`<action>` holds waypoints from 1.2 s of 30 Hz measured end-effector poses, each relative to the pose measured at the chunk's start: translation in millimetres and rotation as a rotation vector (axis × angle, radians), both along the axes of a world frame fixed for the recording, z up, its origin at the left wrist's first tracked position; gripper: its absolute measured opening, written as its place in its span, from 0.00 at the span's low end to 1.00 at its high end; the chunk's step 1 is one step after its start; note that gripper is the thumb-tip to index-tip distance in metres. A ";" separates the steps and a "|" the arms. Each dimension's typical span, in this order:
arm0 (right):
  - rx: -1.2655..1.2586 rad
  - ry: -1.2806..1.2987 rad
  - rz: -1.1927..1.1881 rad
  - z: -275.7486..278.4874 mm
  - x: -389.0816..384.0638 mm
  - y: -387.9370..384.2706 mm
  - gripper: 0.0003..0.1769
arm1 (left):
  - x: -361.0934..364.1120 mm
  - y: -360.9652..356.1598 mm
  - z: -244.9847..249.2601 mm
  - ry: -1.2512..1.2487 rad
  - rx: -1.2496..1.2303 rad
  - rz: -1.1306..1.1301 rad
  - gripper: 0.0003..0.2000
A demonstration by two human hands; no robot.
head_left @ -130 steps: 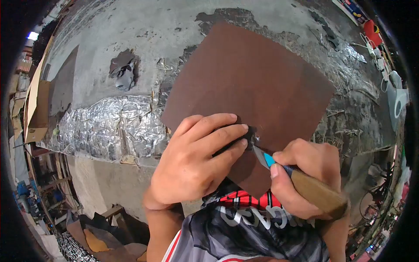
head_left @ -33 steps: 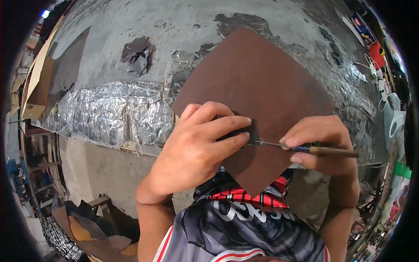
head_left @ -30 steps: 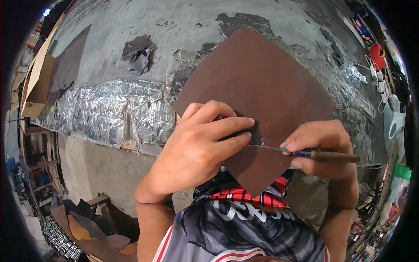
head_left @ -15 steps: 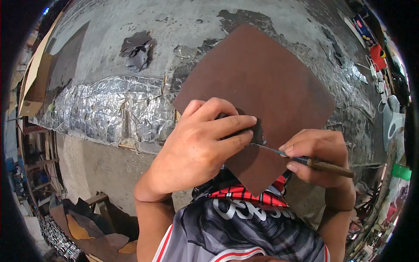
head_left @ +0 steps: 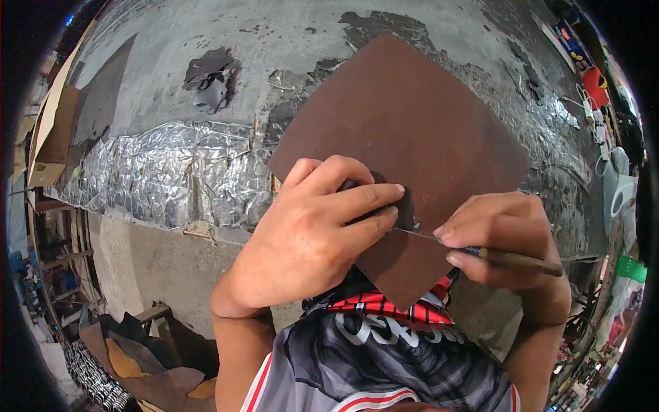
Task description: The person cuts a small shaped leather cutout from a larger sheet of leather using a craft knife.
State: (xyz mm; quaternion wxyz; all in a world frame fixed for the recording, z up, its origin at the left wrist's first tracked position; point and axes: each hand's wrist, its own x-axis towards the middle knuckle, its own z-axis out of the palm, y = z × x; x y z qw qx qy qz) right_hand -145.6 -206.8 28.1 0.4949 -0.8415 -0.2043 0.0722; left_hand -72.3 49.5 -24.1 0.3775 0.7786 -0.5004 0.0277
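Observation:
A brown sheet [head_left: 425, 123], dark and leather-like, lies on the worktop with one corner over its near edge. My left hand [head_left: 316, 226] presses a small dark piece [head_left: 406, 209] onto it, fingers wrapped round the piece, whose far part is hidden. To the right, my right hand [head_left: 498, 237] pinches a thin tool with a worn brown handle [head_left: 525, 261]. Its slim tip points left across the sheet, close to the dark piece and my left fingertips.
Silver tape [head_left: 178, 172] covers the worktop's front part. Dark scraps [head_left: 211, 79] lie farther back. A cardboard box [head_left: 56, 137] is at the left edge. At the right are white plugs [head_left: 598, 127], a red object [head_left: 594, 86] and a green item [head_left: 631, 269]. Leather pieces [head_left: 130, 357] sit lower left.
My right hand and the tool have shifted slightly, with the handle end now a little farther right. My left hand still presses in nearly the same place.

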 end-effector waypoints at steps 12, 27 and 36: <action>-0.065 -0.010 -0.040 -0.9 -12.2 -6.4 0.12 | -1.2 2.2 -1.2 0.024 -0.007 -0.001 0.14; -0.023 -0.161 -0.010 -14.3 -16.8 -6.7 0.16 | -0.3 0.4 -0.5 0.057 -0.027 -0.022 0.16; -0.062 -0.172 -0.003 -11.0 -19.3 -5.9 0.16 | -1.1 0.5 0.3 0.063 -0.028 -0.013 0.15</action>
